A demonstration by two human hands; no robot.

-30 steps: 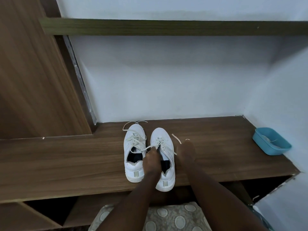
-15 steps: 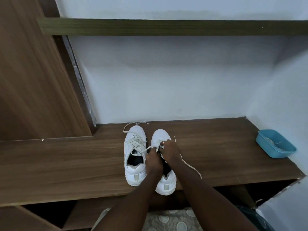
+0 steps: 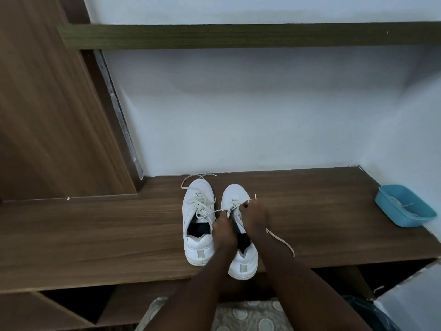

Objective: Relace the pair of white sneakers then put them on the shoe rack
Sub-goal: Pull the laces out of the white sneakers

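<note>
On the long wooden shelf (image 3: 95,235), a pair of white sneakers side by side, toes toward the far wall, heels toward the near edge. Left sneaker (image 3: 199,244) standing free, its own laces (image 3: 199,201) slack and looped out past the toe. Right sneaker (image 3: 235,194) just beside it, heel at the very edge of the shelf, middle covered by both hands. Left hand (image 3: 224,232) over the tongue, fingers curled, pinching the lace (image 3: 281,242) near the upper eyelets. Right hand (image 3: 254,216) slightly farther in and to the right, fingers curled as well, pinching the same lace at the eyelets. One strand stretched left from the hands onto the left sneaker; the other end trailing right and near across the shelf. Far right on the shelf, well apart from the shoes, a blue tray (image 3: 403,206) against the wall. Higher up, a dark upper shelf (image 3: 238,35). Below the near edge, a patterned cloth (image 3: 238,314).
</note>
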